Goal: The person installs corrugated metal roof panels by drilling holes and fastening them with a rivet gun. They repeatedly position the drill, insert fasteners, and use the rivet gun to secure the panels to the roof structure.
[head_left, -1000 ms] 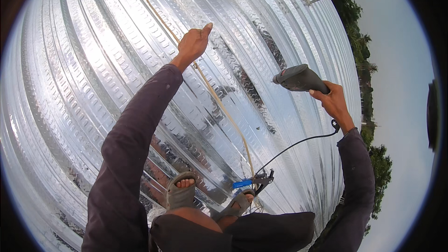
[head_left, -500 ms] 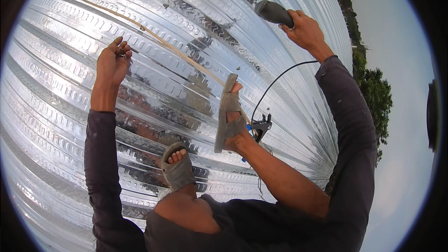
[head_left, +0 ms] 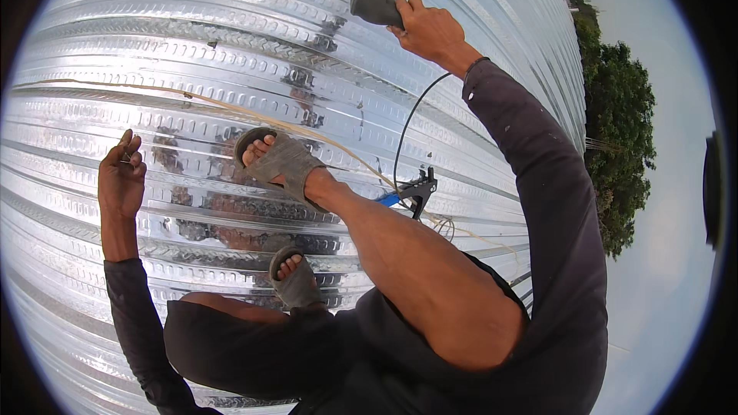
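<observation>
My right hand (head_left: 432, 31) is wrapped round a dark grey, barrel-shaped tool (head_left: 375, 5) with a rounded end, held above the roof sheets at the upper middle. A black cable (head_left: 401, 127) curves down from near that wrist; where it joins is hidden. At the left, my left hand (head_left: 123, 180) is raised over the metal with its fingertips pinched together. Something thin and tiny glints between them, too small to name. My sandalled feet stand on the ribbed metal sheeting (head_left: 254, 46), the near sandal (head_left: 288, 165) stepping across the middle.
A tan cord (head_left: 246, 111) runs across the sheets past my foot. A black tool with a blue handle (head_left: 419, 192) lies beside my leg, near a loop of thin wire (head_left: 443, 227). Beyond the roof's right edge stand trees (head_left: 619, 138).
One foot has stepped leftward across the sheets. My right hand has moved left with the barrel-shaped tool. My left hand has shifted down and left, still pinched.
</observation>
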Demonstrator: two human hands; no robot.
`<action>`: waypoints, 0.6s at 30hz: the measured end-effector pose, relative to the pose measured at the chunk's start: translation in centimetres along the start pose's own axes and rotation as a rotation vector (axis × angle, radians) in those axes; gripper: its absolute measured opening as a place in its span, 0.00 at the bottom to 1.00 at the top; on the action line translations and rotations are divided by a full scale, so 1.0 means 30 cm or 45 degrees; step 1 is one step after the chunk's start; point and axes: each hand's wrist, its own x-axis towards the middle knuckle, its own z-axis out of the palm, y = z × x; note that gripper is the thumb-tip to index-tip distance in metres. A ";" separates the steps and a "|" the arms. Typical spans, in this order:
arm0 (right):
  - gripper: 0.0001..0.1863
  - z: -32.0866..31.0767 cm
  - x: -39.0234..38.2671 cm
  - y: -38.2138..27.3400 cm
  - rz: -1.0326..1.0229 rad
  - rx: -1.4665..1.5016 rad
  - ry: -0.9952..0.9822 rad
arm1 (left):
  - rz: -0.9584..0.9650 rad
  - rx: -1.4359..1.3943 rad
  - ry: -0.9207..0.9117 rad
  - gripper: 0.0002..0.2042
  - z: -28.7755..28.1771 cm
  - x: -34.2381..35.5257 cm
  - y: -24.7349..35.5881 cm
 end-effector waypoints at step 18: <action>0.36 0.459 -0.078 -0.212 0.146 0.040 0.309 | 0.390 -0.282 0.255 0.21 0.209 -0.233 0.326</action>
